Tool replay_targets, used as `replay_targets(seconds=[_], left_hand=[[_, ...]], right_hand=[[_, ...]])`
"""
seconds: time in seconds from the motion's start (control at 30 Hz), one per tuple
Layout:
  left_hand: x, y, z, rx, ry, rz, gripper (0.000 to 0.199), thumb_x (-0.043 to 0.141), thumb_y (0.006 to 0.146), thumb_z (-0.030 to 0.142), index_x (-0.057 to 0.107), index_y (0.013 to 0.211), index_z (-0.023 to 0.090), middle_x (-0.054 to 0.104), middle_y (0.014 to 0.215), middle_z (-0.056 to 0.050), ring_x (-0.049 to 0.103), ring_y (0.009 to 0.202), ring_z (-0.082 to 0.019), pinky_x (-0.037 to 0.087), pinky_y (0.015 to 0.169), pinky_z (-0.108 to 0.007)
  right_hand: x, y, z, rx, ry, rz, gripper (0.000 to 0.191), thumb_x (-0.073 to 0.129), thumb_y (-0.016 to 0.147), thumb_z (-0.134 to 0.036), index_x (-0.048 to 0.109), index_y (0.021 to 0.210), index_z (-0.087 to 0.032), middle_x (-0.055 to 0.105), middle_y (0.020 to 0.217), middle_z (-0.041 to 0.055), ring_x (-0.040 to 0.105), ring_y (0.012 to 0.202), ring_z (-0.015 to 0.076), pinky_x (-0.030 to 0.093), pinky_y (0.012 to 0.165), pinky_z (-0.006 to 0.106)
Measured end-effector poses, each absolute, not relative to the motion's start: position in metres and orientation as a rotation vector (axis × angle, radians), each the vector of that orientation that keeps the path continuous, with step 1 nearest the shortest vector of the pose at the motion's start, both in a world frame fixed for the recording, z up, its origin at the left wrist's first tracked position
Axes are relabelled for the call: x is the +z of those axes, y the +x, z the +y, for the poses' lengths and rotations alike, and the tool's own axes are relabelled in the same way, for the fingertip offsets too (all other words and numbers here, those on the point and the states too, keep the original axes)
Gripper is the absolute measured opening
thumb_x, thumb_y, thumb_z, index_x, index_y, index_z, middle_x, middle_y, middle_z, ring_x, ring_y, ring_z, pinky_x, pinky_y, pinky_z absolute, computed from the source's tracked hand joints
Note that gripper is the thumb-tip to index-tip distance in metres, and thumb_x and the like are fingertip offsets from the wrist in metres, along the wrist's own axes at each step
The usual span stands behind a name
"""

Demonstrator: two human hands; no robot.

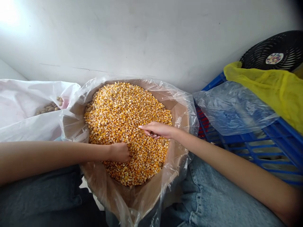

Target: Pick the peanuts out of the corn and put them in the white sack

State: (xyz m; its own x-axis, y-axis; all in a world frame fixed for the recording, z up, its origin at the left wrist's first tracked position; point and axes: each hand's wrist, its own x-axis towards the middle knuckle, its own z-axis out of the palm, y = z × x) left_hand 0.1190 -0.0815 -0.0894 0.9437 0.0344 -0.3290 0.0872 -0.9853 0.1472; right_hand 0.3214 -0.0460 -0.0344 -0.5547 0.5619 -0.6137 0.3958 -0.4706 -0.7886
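Note:
A deep heap of dried corn kernels (125,110), yellow and orange, fills a round container lined with a clear plastic bag (182,110). Low on the heap, my left hand (120,152) is curled into a fist, its fingertips hidden against the kernels. Just above and to the right, my right hand (157,130) hovers over or touches the corn, thumb and forefinger pressed together and the other fingers curled in. Whatever either hand holds, if anything, is too small or covered to make out.
A white sack (28,104) with round brownish things inside stands at the left. To the right is a blue plastic crate (258,148) under clear plastic (236,107) and yellow mesh (267,91). A black fan (274,52) lies behind it. A white wall (132,37) rises beyond.

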Motion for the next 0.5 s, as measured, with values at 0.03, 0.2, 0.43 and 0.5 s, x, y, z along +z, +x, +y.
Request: replay_targets(seconds=[0.03, 0.2, 0.43, 0.5], left_hand=[[-0.091, 0.12, -0.083, -0.499, 2.96, 0.081, 0.009, 0.052, 0.071, 0.01, 0.058, 0.068, 0.016, 0.063, 0.063, -0.006, 0.055, 0.054, -0.014, 0.027, 0.046, -0.026], [-0.092, 0.123, -0.087, -0.601, 3.015, 0.03, 0.011, 0.05, 0.073, 0.01, 0.059, 0.075, 0.015, 0.065, 0.068, -0.006, 0.058, 0.058, -0.015, 0.03, 0.046, -0.026], [-0.069, 0.128, -0.068, -0.578, 2.594, 0.415, 0.014, 0.051, 0.074, 0.027, 0.058, 0.081, 0.017, 0.062, 0.069, -0.002, 0.054, 0.059, -0.012, 0.031, 0.049, -0.022], [-0.061, 0.13, -0.06, -0.491, 2.221, 0.544, 0.024, 0.052, 0.072, 0.039, 0.057, 0.081, 0.017, 0.058, 0.067, 0.001, 0.05, 0.058, -0.01, 0.032, 0.05, -0.02]], right_hand=[[-0.034, 0.322, -0.046, 2.174, -1.42, -1.572, 0.042, 0.043, 0.078, -0.047, 0.039, 0.052, -0.015, 0.03, 0.04, -0.0076, 0.023, 0.032, 0.0013, 0.015, 0.031, 0.014], [-0.038, 0.326, -0.044, 2.136, -1.413, -1.584, 0.041, 0.044, 0.077, -0.047, 0.04, 0.053, -0.015, 0.032, 0.04, -0.0074, 0.025, 0.032, 0.0017, 0.017, 0.031, 0.015], [-0.037, 0.33, -0.04, 1.978, -1.43, -1.544, 0.042, 0.043, 0.076, -0.051, 0.039, 0.053, -0.016, 0.032, 0.041, -0.0072, 0.026, 0.033, 0.0023, 0.02, 0.033, 0.015], [-0.034, 0.334, -0.037, 1.865, -1.496, -1.621, 0.044, 0.04, 0.076, -0.054, 0.039, 0.052, -0.016, 0.033, 0.041, -0.0065, 0.027, 0.033, 0.0027, 0.022, 0.034, 0.016]])
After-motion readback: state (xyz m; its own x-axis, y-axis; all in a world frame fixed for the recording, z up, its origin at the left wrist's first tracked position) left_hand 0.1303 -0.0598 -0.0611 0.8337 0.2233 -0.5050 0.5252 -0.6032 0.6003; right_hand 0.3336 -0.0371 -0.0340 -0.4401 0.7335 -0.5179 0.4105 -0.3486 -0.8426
